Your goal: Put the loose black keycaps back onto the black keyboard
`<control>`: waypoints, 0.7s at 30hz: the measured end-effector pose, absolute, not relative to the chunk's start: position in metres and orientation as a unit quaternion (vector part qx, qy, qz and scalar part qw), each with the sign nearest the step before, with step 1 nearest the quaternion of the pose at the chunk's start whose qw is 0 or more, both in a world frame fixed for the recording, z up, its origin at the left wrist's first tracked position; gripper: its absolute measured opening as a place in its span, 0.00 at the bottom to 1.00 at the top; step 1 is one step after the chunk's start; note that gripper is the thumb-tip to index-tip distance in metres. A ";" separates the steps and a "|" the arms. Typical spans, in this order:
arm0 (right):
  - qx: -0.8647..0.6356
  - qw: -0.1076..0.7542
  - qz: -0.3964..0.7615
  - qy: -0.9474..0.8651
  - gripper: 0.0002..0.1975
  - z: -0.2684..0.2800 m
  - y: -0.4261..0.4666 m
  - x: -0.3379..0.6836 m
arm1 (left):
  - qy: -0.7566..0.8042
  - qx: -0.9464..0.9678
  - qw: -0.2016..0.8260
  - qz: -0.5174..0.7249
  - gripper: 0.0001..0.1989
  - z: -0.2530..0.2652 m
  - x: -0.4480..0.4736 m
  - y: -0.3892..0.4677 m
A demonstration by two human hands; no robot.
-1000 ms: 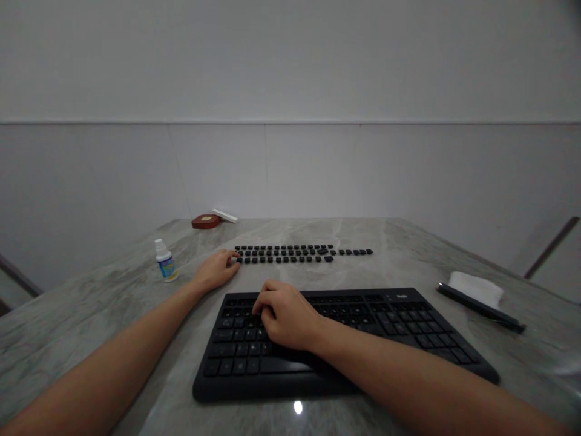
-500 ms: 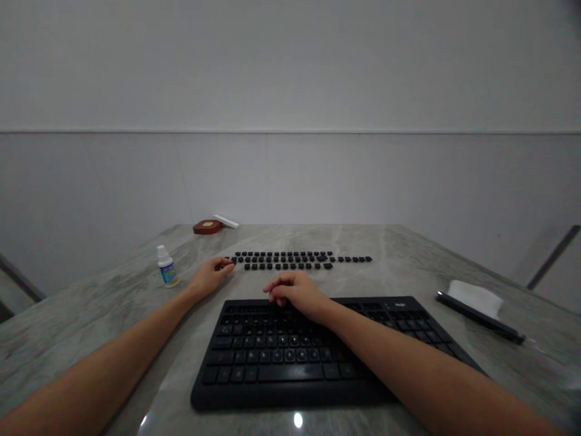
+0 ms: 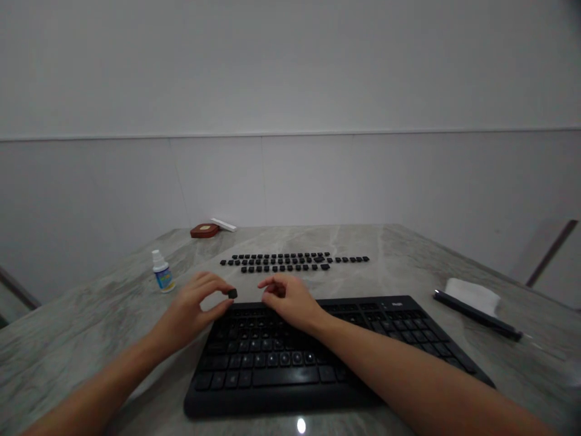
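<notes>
A small black keycap [image 3: 232,293] is pinched between the thumb and forefinger of my left hand [image 3: 193,303], just above the back left corner of the black keyboard [image 3: 285,376]. My right hand [image 3: 293,301] hovers over the keyboard's back edge, its fingers loosely curled and a gap showing between forefinger and thumb. Nothing is visible in it. On the keyboard, the upper left rows look bare of caps, while the lower rows and the number pad have theirs. Loose black keycaps [image 3: 281,261] lie in several neat rows on the table behind the hands.
A small white bottle with a blue label [image 3: 163,278] stands at the left on the grey marbled table [image 3: 363,242]. Farther back lie a reddish-brown case [image 3: 204,230] and a white strip [image 3: 223,224]. To the right, a black stick-like tool [image 3: 476,315] rests against a white cloth-like piece [image 3: 472,295].
My left hand has drawn back from the left end of the keycap rows to the keyboard, carrying a keycap. The right hand stays nearly in place. The view has shifted slightly.
</notes>
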State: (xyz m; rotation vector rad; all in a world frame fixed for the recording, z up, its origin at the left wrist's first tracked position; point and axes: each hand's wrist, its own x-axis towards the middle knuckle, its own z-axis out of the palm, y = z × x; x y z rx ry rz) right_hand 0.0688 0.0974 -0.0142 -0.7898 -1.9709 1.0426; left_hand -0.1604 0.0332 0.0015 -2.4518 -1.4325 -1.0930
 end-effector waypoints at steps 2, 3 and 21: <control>-0.269 0.381 0.298 -0.833 0.17 -0.014 0.087 0.070 | -0.420 -0.835 0.058 -0.351 0.06 0.002 -0.148 0.029; -0.246 0.376 0.258 -0.855 0.19 -0.013 0.083 0.070 | -0.408 -0.842 0.056 -0.348 0.06 0.002 -0.143 0.028; -0.137 0.376 0.141 -0.905 0.12 -0.009 0.072 0.073 | -0.346 -0.863 0.085 -0.358 0.04 -0.005 -0.136 0.028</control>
